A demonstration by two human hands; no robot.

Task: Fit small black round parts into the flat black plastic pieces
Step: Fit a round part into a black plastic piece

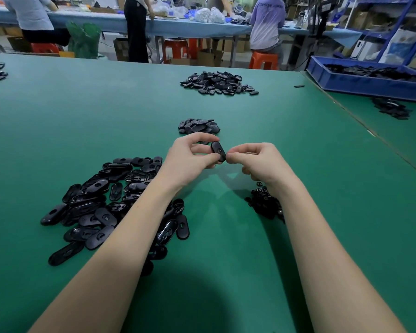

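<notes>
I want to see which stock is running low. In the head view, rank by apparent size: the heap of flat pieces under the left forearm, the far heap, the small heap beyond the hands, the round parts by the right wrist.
1. Left heap, nearest, so flattered
2. Far heap
3. Small heap and round parts: too alike, partly hidden

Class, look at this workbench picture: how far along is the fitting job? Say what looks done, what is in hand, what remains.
Likely done: the small pile just beyond the hands. In hand: the left hand holds one flat piece while the right hand pinches at its end. Left: the big heap of flat pieces and the round parts.
</notes>
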